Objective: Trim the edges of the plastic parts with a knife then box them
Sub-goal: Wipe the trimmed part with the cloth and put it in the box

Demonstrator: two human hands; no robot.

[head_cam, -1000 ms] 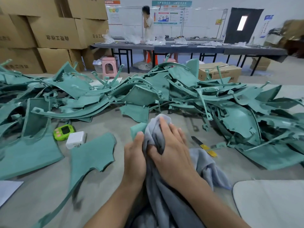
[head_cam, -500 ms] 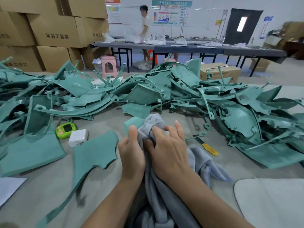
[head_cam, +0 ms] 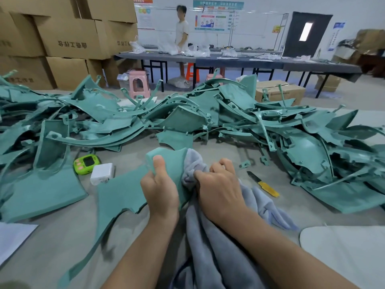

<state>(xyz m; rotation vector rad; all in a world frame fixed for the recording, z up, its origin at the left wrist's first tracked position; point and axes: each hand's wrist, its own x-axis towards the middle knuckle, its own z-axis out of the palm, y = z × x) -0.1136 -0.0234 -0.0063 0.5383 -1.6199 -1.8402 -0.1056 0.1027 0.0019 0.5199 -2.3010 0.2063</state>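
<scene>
My left hand grips a flat teal plastic part, thumb on top near its upper corner; the part's long tail runs down to the lower left. My right hand bunches a grey cloth against the part's right edge, fingers curled into the fabric. The cloth drapes down toward me between my forearms. A knife with a yellow handle and dark blade lies on the table just right of my right hand, untouched. A big heap of teal plastic parts stretches across the table behind.
A green gadget and a white charger block sit left of the held part. A cardboard box stands behind the heap. White paper lies at the left edge, a pale board at lower right. A person stands at far tables.
My right hand slid down and right with the cloth, uncovering the teal part's upper corner. My left thumb now lies on the exposed part. The far person turned.
</scene>
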